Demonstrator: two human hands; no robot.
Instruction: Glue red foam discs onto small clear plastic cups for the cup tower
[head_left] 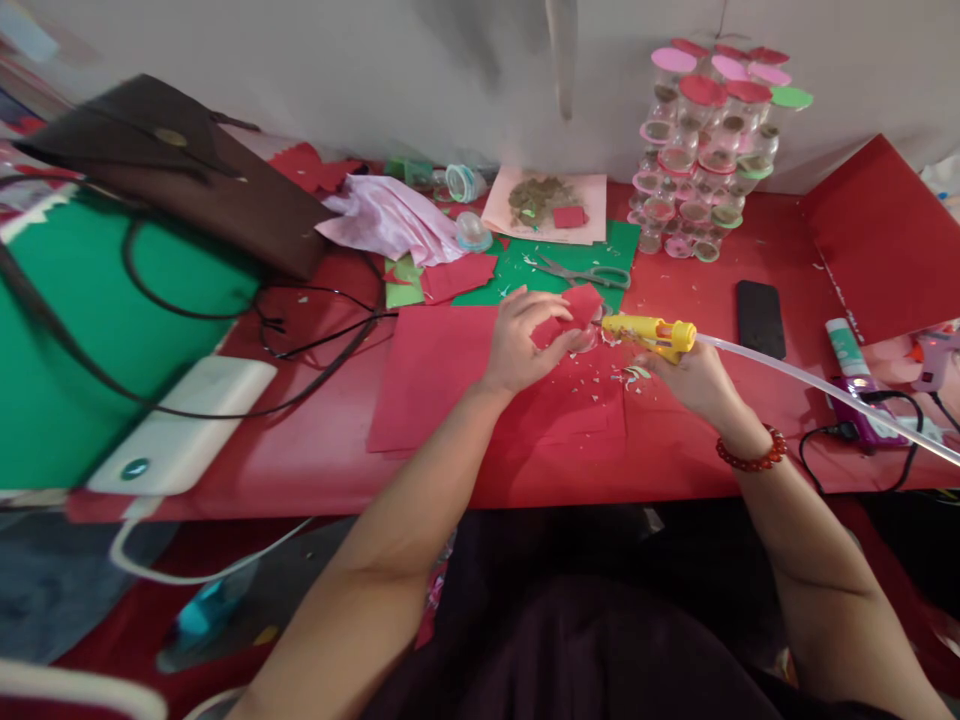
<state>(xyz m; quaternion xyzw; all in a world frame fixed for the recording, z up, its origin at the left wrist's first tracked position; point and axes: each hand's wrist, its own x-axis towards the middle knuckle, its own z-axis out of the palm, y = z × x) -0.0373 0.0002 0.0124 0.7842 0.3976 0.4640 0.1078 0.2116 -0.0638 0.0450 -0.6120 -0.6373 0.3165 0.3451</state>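
Observation:
My left hand (519, 338) pinches a small red paper piece (576, 308) over a small clear cup that is partly hidden beneath it. My right hand (691, 378) grips a yellow glue gun (651, 333) whose nozzle points left at the red piece and nearly touches it. A long clear glue stick (817, 385) trails from the gun's back toward the right edge. Both hands work above red paper sheets (435, 375) littered with small scraps on the red table (300, 460).
Green-handled scissors (592, 271) lie on green paper (555, 262) behind my hands. A stack of clear cups with pink, red and green lids (701, 150) stands at the back right. A black phone (760, 317), a glue tube (846, 350), a brown bag (180, 170) and cables (315, 340) surround the work spot.

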